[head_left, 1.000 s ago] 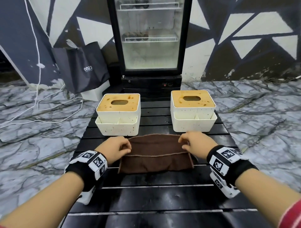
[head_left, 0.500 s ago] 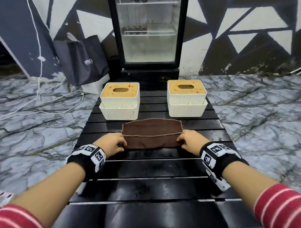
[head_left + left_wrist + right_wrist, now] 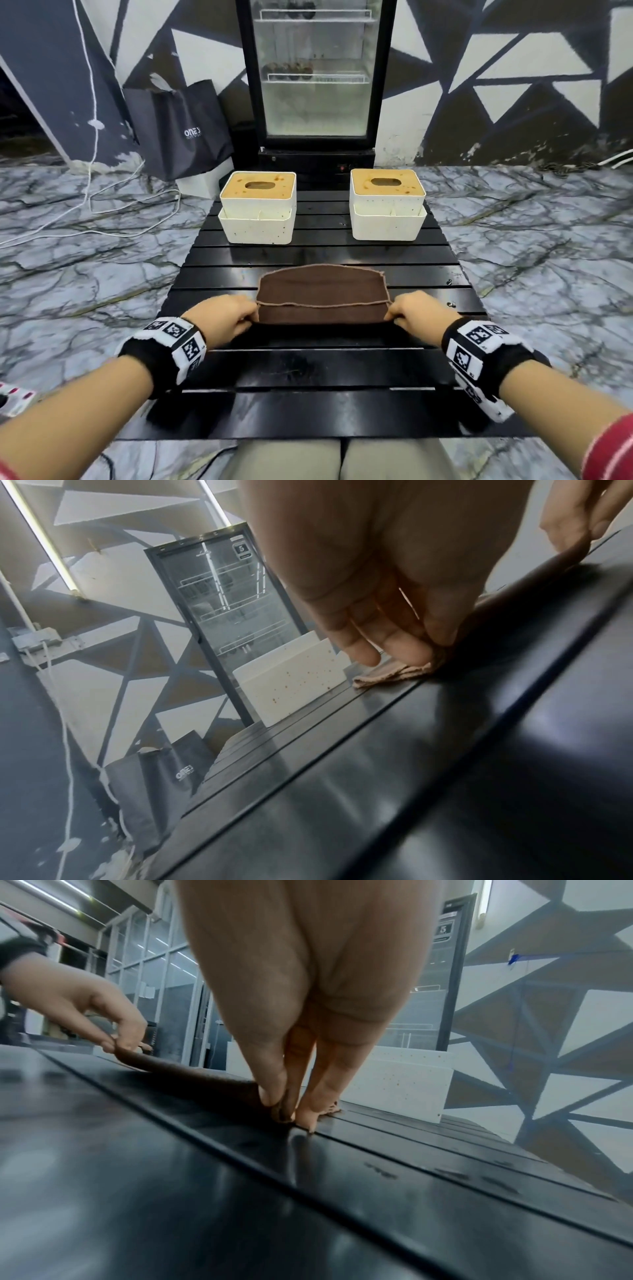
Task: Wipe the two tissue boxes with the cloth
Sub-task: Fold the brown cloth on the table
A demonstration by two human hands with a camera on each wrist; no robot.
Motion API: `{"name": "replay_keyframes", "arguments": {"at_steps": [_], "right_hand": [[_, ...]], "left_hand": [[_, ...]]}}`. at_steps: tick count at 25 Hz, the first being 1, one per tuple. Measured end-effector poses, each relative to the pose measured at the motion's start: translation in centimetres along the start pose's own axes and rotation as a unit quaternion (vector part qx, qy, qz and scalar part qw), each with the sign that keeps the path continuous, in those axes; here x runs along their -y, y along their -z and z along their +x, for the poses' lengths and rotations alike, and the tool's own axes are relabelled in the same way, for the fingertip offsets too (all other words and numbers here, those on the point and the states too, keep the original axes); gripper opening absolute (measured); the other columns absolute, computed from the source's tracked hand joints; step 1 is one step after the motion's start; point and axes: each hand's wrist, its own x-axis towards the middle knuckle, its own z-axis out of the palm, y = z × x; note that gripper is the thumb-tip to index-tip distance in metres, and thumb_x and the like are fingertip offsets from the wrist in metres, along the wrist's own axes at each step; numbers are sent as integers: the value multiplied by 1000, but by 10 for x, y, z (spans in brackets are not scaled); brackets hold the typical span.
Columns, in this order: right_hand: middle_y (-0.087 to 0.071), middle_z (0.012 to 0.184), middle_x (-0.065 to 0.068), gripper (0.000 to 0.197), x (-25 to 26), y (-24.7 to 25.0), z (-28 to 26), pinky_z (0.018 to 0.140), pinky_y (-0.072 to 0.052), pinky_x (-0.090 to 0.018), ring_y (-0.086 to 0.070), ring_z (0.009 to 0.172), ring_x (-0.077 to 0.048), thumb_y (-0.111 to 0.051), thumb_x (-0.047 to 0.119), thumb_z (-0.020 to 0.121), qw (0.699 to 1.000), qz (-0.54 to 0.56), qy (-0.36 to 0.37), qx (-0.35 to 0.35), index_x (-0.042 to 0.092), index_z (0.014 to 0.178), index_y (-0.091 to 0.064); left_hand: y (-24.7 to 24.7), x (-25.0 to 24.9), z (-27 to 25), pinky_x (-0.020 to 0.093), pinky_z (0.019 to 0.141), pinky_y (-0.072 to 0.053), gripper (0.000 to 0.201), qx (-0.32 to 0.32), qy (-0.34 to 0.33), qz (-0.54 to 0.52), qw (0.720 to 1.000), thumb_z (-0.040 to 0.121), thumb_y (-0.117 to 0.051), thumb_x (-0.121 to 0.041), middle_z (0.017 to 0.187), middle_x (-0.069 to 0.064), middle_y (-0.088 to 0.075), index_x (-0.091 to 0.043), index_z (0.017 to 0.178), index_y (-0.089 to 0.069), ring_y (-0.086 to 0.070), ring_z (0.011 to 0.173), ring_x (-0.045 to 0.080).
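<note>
A brown cloth [image 3: 322,298], folded over on itself, lies across the middle of the black slatted table [image 3: 308,370]. My left hand [image 3: 251,313] pinches its near left corner, and my right hand [image 3: 390,313] pinches its near right corner. The right wrist view shows thumb and fingers [image 3: 274,1093] closed on the cloth's edge [image 3: 205,1077]; the left wrist view shows fingertips [image 3: 411,653] on the folded cloth [image 3: 387,674]. Two white tissue boxes with stained tan lids stand at the far end: the left box [image 3: 257,209] and the right box [image 3: 387,205], both beyond the cloth.
A glass-door fridge [image 3: 315,78] stands just behind the table. A dark shopping bag [image 3: 181,126] and white cables [image 3: 92,205] lie on the marble floor at the left. My knees [image 3: 339,459] are at the table's near edge.
Both hands have slid from the cloth's top edge down to its near corners and pinch them. The head view has pulled back, so the boxes look farther away.
</note>
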Motion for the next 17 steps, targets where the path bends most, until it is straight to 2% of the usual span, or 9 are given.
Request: {"name": "replay_keyframes", "arguments": {"at_steps": [2, 4, 7, 9, 11, 13, 15, 17], "right_hand": [[-62, 116, -3, 27, 6, -8, -26, 93, -35, -23, -55, 110, -21, -50, 11, 88, 999, 11, 31, 2, 16, 110, -65], [-63, 112, -1, 26, 9, -15, -46, 90, -34, -18, -56, 107, -18, -51, 13, 88, 998, 30, 51, 7, 17, 108, -66], [-66, 107, 3, 23, 6, -11, -53, 82, -29, -5, -59, 101, -11, -56, 14, 86, 996, 79, 42, -10, 19, 104, -68], [-68, 103, 6, 21, 1, -1, -43, 79, -30, -5, -59, 94, -5, -59, 13, 85, 991, 124, 6, -46, 20, 101, -70], [-70, 101, 6, 20, -7, 7, -24, 80, -34, -9, -58, 92, -3, -61, 13, 84, 983, 160, -32, -87, 22, 99, -71], [-71, 99, 0, 19, -9, 11, -12, 83, -38, -14, -62, 94, -11, -61, 12, 84, 977, 173, -61, -104, 20, 98, -71], [-71, 98, -4, 19, -12, 13, 3, 78, -36, -13, -62, 95, -17, -60, 12, 85, 976, 169, -87, -110, 18, 100, -71], [-70, 100, -6, 20, -15, 13, 17, 74, -33, -12, -62, 96, -18, -59, 13, 85, 976, 160, -102, -107, 18, 101, -70]], "left_hand": [[-8, -9, -20, 24, 84, -38, 21, 8, -28, -20, 999, 87, -52, -20, 105, 5, -63, -10, 100, -65, -59, 99, 23], [-15, -13, -35, 15, 80, -34, 22, 10, -43, -41, 998, 84, -50, -23, 100, 0, -63, -12, 96, -65, -59, 95, 17], [-13, -13, -39, 5, 73, -32, 12, -17, -27, -75, 997, 84, -58, -14, 82, -20, -53, -15, 93, -66, -52, 82, -7], [-6, -12, -29, 3, 68, -33, 10, -60, 13, -109, 992, 80, -63, -9, 72, -22, -51, -17, 86, -66, -50, 75, -16], [2, -8, -11, 5, 64, -35, 17, -100, 59, -136, 984, 78, -63, -6, 66, -16, -52, -22, 79, -61, -52, 67, -11], [5, -9, 2, 8, 60, -36, 18, -118, 103, -149, 976, 79, -62, -6, 65, -13, -52, -23, 78, -56, -50, 59, 1], [5, -5, 18, 13, 59, -33, 16, -121, 140, -155, 970, 81, -61, -6, 66, -10, -52, -22, 79, -56, -49, 62, 8], [2, -1, 32, 14, 62, -32, 16, -115, 167, -167, 965, 81, -60, -6, 67, -11, -52, -22, 80, -56, -49, 63, 9]]}}
